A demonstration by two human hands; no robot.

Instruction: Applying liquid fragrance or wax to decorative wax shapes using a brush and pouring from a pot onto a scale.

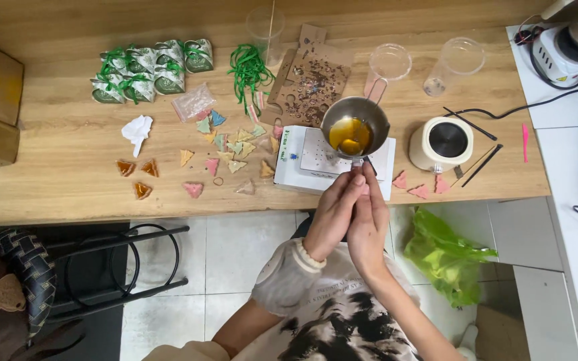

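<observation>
Just beyond both hands (352, 214), metal pot (354, 125)

amber liquid (349, 134), green ribbons (249, 70), lime-green bag (446, 257)

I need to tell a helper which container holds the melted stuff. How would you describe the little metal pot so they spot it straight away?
On the long wooden table, look near the front edge at the white box. Above it, both hands, left hand and right hand, hold the handle of a small metal pot. Unlike the clear plastic cups behind it, it is shiny steel with amber liquid inside.
</observation>
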